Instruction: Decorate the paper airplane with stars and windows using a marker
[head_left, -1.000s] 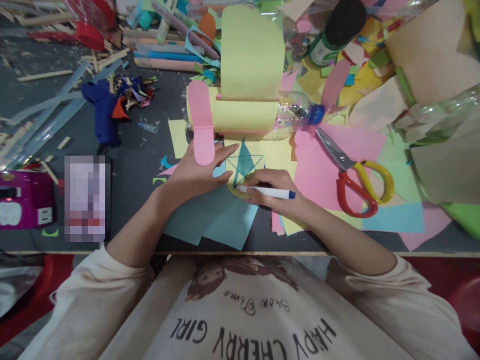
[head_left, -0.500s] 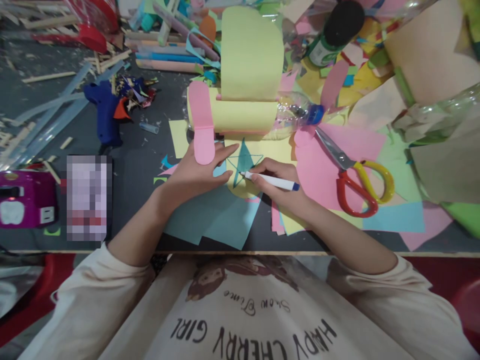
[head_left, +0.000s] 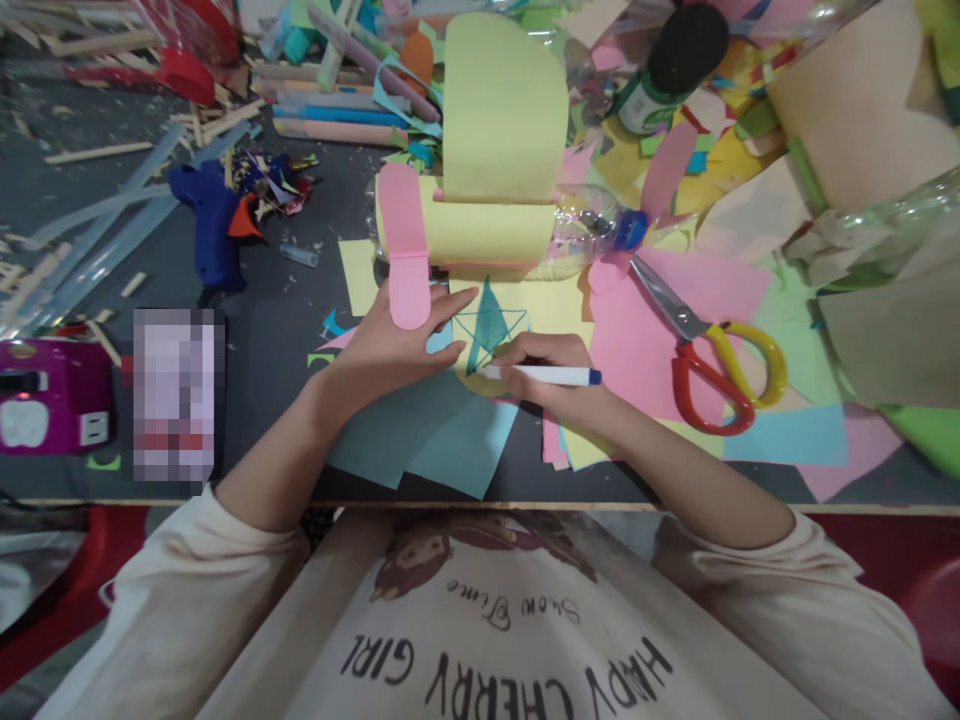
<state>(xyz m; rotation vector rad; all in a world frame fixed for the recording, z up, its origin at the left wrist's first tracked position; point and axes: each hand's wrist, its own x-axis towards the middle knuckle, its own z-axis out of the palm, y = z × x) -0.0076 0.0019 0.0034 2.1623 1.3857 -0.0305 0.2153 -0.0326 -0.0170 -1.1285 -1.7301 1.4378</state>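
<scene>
In the head view, your right grip [head_left: 562, 398] is closed round a slim white plastic marker with a blue end [head_left: 555, 375], over the teal star [head_left: 493, 325] on the pale yellow paper [head_left: 506, 298]. Should be light and stiff, best pinched low; paper's probably floppy, so press its edge with your spread-open left grip [head_left: 390, 350].

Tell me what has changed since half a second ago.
The right hand has moved the white marker down the picture, bringing its tip from the middle of the drawn star to near its lower-left point. Nothing was taken hold of or let go. The left hand, scissors and glue gun stayed put.
</scene>
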